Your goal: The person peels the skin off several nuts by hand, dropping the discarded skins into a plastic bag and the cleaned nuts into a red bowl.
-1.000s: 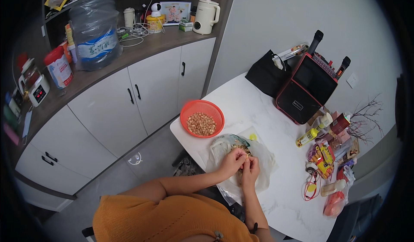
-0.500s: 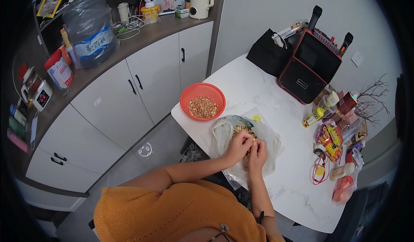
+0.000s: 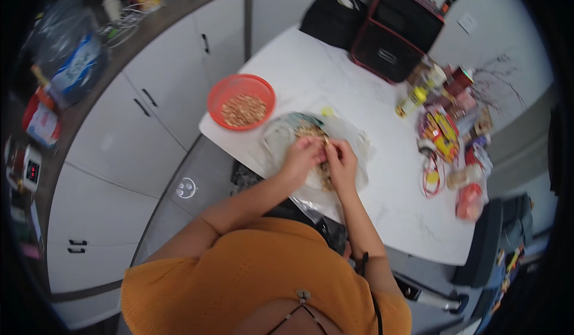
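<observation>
Over a crumpled white plastic bag [image 3: 276, 141], my left hand [image 3: 302, 157] and my right hand [image 3: 343, 163] come together, thumbs and fingertips pinched. A small pale peanut is pinched between them, mostly covered by the fingers and blurred. Unshelled peanuts [image 3: 308, 130] lie in the opened bag under and beyond my hands. To the left of the bag, a round red plastic basket [image 3: 240, 83] holds a heap of shelled peanut kernels [image 3: 244, 110].
The white marbled table [image 3: 400, 215] carries a black bag [image 3: 333, 18] and a red-and-black speaker [image 3: 391, 30] at the back. Snack packs [image 3: 441, 133], a yellow bottle [image 3: 411, 103] and a red cable [image 3: 431, 176] crowd the right side. White cabinets [image 3: 119, 150] curve along the left.
The whole view has shifted, so the table and basket sit higher and further left in the picture. My left hand's fingers have drawn slightly apart from the right's; both stay over the bag.
</observation>
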A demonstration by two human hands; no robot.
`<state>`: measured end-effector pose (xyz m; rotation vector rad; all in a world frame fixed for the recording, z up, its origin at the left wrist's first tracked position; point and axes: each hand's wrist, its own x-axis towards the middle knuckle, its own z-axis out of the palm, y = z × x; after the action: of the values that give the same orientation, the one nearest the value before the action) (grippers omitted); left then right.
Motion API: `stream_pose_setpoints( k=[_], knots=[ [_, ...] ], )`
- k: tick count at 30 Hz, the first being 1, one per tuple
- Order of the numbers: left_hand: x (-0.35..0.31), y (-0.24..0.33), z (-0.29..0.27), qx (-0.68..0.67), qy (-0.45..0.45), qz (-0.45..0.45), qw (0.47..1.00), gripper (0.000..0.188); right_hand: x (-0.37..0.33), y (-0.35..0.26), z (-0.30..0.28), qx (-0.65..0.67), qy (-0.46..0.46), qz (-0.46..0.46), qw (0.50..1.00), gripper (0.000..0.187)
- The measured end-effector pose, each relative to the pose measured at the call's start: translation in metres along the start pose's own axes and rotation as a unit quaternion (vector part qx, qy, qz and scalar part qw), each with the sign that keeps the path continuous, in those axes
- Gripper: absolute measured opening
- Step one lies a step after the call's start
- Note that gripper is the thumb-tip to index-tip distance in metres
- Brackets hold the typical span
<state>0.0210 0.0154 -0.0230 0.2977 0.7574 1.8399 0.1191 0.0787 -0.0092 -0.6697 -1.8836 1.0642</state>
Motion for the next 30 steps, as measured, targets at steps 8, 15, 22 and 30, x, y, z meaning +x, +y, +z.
stream_pose_setpoints(
  k=[8, 15, 22, 30],
  knots=[
    [0.001, 0.006, 0.006, -0.043, -0.005, -0.067, 0.997, 0.013, 0.002, -0.001, -0.016, 0.132, -0.057, 0.103, 0.984, 0.013],
    [-0.003, 0.016, 0.011, -0.104, 0.018, -0.085, 0.991, 0.017, 0.008, -0.010, -0.022, 0.155, -0.102, 0.158, 0.970, 0.016],
    [0.000, 0.021, 0.001, -0.087, -0.002, -0.091, 0.992, 0.026, 0.007, 0.002, -0.020, 0.075, -0.065, 0.112, 0.989, 0.016],
    [0.003, 0.027, 0.001, -0.038, 0.000, -0.011, 0.999, 0.028, 0.009, -0.021, -0.020, -0.145, -0.056, -0.027, 0.988, 0.017]
  ],
)
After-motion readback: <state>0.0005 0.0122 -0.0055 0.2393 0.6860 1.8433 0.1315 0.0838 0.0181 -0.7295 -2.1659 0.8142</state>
